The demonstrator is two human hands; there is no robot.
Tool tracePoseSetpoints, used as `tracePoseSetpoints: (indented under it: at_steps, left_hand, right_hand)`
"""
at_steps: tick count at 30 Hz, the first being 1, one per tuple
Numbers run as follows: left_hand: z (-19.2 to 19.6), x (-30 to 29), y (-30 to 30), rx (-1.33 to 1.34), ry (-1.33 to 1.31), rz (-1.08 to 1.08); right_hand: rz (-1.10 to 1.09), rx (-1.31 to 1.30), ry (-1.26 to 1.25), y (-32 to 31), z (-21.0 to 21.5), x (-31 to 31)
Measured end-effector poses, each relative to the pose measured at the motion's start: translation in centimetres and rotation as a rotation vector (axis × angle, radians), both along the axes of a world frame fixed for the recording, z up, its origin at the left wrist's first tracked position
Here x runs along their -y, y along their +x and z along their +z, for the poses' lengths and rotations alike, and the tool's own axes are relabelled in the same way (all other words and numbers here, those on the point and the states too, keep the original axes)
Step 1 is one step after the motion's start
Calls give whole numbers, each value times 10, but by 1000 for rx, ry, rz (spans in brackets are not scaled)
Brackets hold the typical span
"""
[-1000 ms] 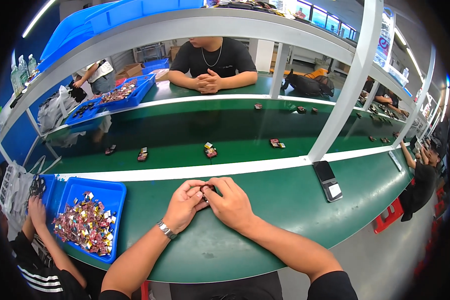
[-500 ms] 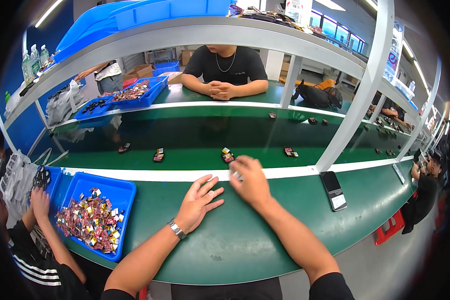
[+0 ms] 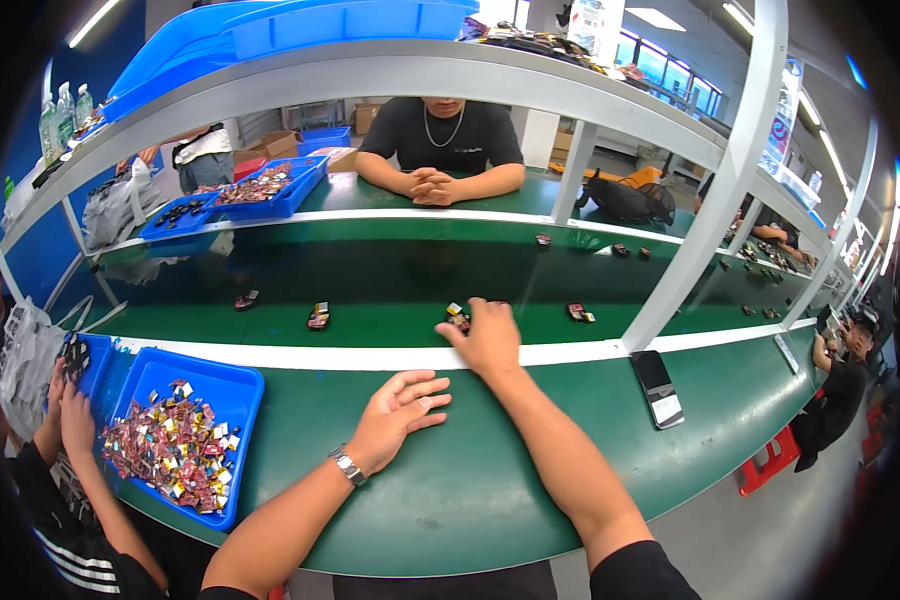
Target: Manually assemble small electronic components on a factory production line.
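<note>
**Small dark piece (image 3: 458, 318) on green belt (image 3: 390, 322), right hand (image 3: 490, 338) beside it**

Piece sits on near side of belt, partly behind right thumb; dark body, yellow and white patches, fine detail too small to tell. Right hand reaches over belt, fingers bent; can't tell if it grips anything. Left hand (image 3: 400, 415) loosely spread over counter (image 3: 470, 470), nothing visible in it. Progress looks partial: similar pieces (image 3: 318, 316) lie spaced along belt, but heap of small parts (image 3: 170, 450) fills much of blue tray (image 3: 257, 410), left side. Phone-like device (image 3: 658, 390) rests right.
</note>
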State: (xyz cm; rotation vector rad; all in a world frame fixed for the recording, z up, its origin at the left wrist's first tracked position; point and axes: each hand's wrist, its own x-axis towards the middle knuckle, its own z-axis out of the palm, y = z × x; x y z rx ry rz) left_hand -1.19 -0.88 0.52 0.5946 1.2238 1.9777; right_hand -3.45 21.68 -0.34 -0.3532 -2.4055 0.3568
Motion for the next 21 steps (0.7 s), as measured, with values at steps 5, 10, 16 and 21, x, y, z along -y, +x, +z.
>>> tracePoseSetpoints:
  at_steps: [5,10,16,21]
  left_hand:
    - [3,1,0,-24,-21,24]
    - [-1,9,-5,-16,-123,190]
    - [5,11,-11,-30,-172,-132]
    - [0,16,-17,-38,-95,-277]
  right_hand:
    - [-25,-8,-69,-5,-17,-11]
    - [320,-41,-535,45,-2,11]
    - [720,108,-472,115,29,39]
    - [827,111,-413,114,37,42]
